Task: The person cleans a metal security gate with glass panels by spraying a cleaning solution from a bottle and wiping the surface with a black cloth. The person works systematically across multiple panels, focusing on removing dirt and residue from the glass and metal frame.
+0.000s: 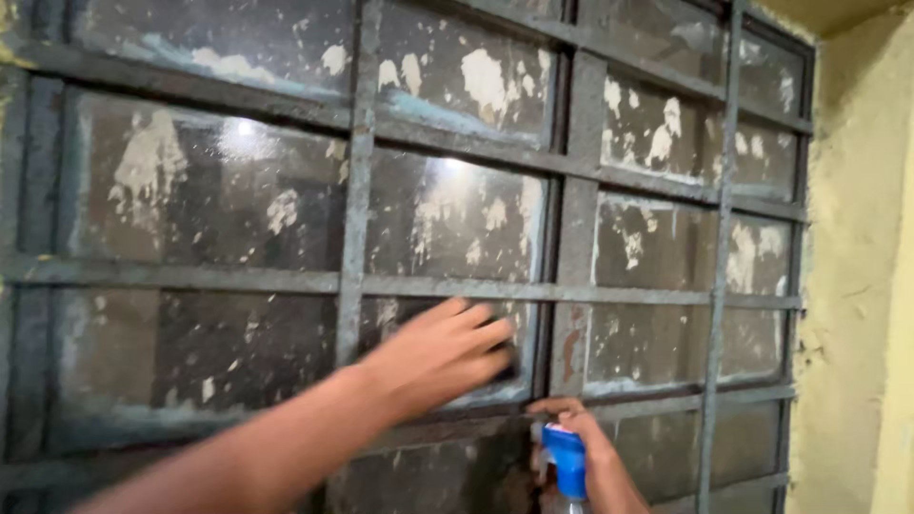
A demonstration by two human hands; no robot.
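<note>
My left hand (443,354) reaches up to a dirty glass pane (447,224) of a barred window, fingers pressed flat against the lower pane; a dark object under the fingertips is mostly hidden. My right hand (581,433) is lower, at the bottom edge, gripping a spray bottle with a blue head (566,462). The bottle's body is cut off by the frame edge. The panes are smeared with white paint patches and grime.
A grey metal grille (357,205) of vertical and horizontal bars covers the window. A rough yellow plastered wall (857,266) stands to the right of the window frame. Light glare reflects on two upper panes.
</note>
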